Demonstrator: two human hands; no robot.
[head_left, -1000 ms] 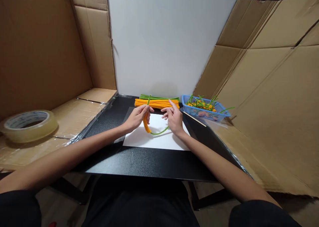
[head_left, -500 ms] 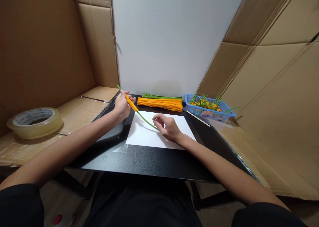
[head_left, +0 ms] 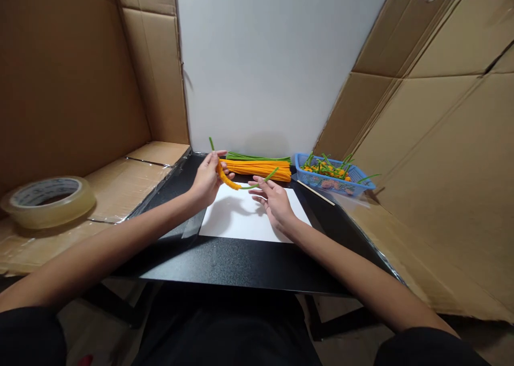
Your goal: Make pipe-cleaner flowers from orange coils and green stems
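My left hand (head_left: 209, 178) pinches a green pipe cleaner near its upper end, where an orange one is coiled round it. The orange coil (head_left: 228, 181) now curves down and to the right. My right hand (head_left: 273, 200) has its thumb and forefinger on the green stem (head_left: 271, 173) near its other end, the remaining fingers loosely spread. Both hands are above a white sheet of paper (head_left: 241, 221). Behind them lie a bundle of orange pipe cleaners (head_left: 261, 169) and a thinner green bundle (head_left: 257, 157).
A blue basket (head_left: 341, 187) with orange and green pieces stands at the back right, beside a thin stick (head_left: 315, 192). On cardboard at the left lies a roll of clear tape (head_left: 52, 202). Cardboard panels flank the black table (head_left: 225, 261).
The orange coil has bent from straight into a curve. My right hand has risen and taken the green stem's end, which now points up. My left hand has shifted slightly right.
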